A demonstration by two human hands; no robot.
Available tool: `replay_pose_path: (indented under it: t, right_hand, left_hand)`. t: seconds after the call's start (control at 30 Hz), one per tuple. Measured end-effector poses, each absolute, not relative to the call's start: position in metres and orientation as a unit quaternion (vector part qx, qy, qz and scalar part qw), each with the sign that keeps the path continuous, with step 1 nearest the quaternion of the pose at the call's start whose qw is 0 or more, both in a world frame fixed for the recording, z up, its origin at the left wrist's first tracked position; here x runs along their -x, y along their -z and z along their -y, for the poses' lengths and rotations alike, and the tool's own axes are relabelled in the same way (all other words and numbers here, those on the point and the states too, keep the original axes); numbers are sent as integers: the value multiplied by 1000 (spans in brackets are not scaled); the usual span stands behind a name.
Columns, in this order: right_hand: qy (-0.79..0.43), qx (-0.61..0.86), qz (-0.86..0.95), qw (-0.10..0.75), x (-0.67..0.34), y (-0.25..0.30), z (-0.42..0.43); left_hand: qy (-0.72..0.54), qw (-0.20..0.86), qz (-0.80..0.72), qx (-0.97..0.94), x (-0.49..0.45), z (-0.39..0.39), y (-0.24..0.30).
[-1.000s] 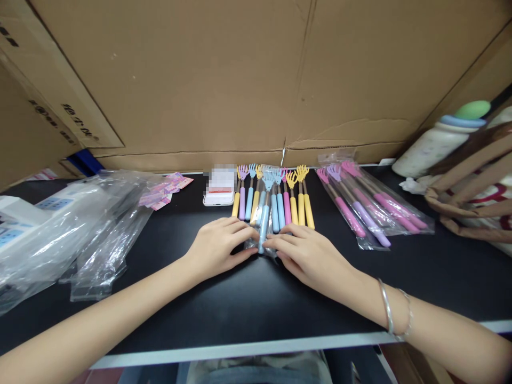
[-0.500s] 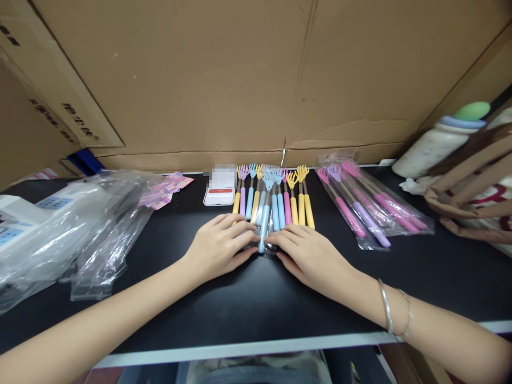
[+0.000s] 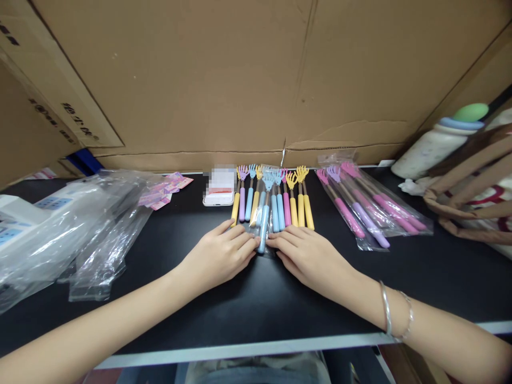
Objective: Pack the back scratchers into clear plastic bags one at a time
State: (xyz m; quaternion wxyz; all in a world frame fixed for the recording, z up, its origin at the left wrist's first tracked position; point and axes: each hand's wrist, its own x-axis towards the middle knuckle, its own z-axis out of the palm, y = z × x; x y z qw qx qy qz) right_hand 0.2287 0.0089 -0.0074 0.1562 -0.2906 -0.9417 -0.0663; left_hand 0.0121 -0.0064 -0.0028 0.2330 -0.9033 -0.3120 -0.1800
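Both hands lie palm-down on the black tabletop (image 3: 248,304), fingertips meeting at one item. Left hand (image 3: 218,256): fingers extended and flat, tips pressing the left edge of a clear plastic sleeve holding a light-blue-handled telescopic back scratcher (image 3: 264,226). Right hand (image 3: 310,256): same posture, fingertips on the sleeve's right edge. Neither hand is clenched and neither wraps the item; they pin it between them against the table, apparently to flatten or steady the sleeve's near end.

The sleeved scratcher lies with its handle end toward the person, claw end away, on top of a row of unwrapped back scratchers with yellow, purple, blue and pink handles (image 3: 286,205), laid side by side with claws toward the brown cardboard wall (image 3: 240,80). The row sits directly ahead of the hands.

Right of the row, apart from it: bagged pink and purple scratchers (image 3: 368,208), fanned out. Left: a loose heap of clear plastic bags (image 3: 76,229) and small pink slips (image 3: 164,192). A white phone-like device (image 3: 218,194) lies just left of the row. Two silver bangles (image 3: 394,312) circle the right wrist.
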Motion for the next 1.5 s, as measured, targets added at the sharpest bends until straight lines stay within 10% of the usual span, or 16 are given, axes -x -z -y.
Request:
replay_pose_path:
  t: [1.5]
  right_hand:
    - [34, 258, 953, 156, -228, 1, -7]
  left_hand:
    - [152, 153, 305, 928, -9, 2, 6]
